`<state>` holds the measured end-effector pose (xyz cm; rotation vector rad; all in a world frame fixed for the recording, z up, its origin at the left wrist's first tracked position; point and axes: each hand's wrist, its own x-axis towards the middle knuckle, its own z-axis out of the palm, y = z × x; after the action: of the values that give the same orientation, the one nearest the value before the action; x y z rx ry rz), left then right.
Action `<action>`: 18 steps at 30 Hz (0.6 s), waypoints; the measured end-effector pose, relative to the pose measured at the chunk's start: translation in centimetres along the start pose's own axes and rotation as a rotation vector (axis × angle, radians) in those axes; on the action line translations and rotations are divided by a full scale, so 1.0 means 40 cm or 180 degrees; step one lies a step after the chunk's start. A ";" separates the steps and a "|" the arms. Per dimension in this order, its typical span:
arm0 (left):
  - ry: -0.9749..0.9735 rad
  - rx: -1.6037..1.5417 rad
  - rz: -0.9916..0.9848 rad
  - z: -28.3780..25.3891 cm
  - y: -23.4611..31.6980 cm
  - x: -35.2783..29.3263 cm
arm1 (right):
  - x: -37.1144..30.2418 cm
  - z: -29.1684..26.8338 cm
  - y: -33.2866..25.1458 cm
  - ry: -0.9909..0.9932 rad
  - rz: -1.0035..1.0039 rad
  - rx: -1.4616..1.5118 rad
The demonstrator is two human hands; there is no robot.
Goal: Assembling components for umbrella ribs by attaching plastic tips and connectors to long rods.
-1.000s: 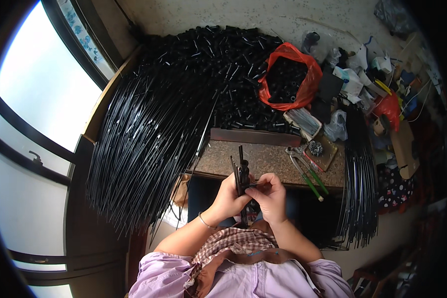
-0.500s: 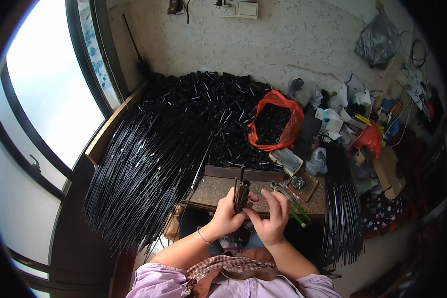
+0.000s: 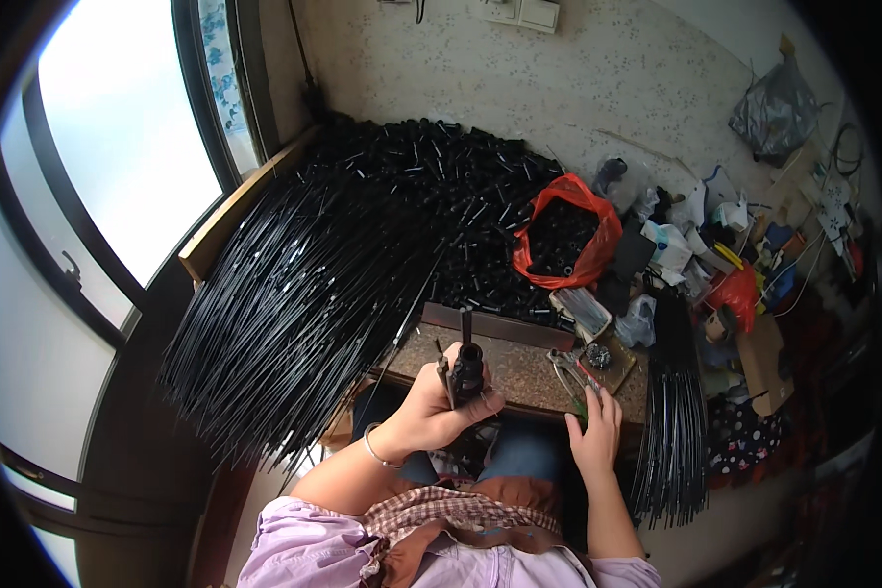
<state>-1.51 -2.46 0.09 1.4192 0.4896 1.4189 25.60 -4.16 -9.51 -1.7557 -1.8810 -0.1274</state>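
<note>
My left hand (image 3: 431, 404) is closed around a black tubular part (image 3: 468, 365), held upright with its round hollow end up. A thin dark rod rises behind it, and a thin brownish piece sticks out beside my fingers. My right hand (image 3: 596, 436) lies at the table's front edge with its fingers stretched out. They are over the green handles of a pair of pliers (image 3: 563, 365), whose metal jaws point away from me. Whether the fingertips touch the handles is hard to make out.
A large heap of short black tubes (image 3: 402, 167) covers the table's back. Long thin black rods (image 3: 274, 323) fan out at left, with a smaller bundle (image 3: 671, 431) at right. A red plastic bag (image 3: 608, 235) holds more black pieces. Near the pliers sits a tray of metal bits (image 3: 612, 370).
My right hand has left the black part and moved right to the pliers. My left hand still holds the part, now turned so its hollow end shows. The view has shifted slightly.
</note>
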 end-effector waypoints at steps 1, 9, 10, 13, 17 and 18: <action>0.0049 0.0414 -0.0035 -0.008 -0.007 -0.005 | -0.023 0.015 0.009 -0.0564 0.0260 -0.0729; -0.0428 0.1311 -0.0252 0.017 0.039 0.039 | -0.001 0.017 0.020 -0.1535 0.2115 0.3826; -0.0377 0.1468 0.0006 -0.006 0.027 0.038 | 0.018 -0.045 -0.047 -0.1608 0.2238 0.4680; 0.0123 0.1147 0.0047 -0.059 -0.022 0.040 | 0.020 -0.157 -0.125 -0.1354 0.0377 0.3737; 0.0444 0.0905 0.0286 -0.066 -0.027 0.047 | 0.055 -0.270 -0.218 0.0090 -0.1652 0.0859; 0.0501 0.1185 0.0386 -0.055 -0.016 0.052 | 0.058 -0.280 -0.223 0.0267 -0.1835 0.0418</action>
<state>-2.82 0.33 0.08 1.6594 0.8132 1.6031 20.88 -8.19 3.61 -1.0657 -2.2229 -0.2785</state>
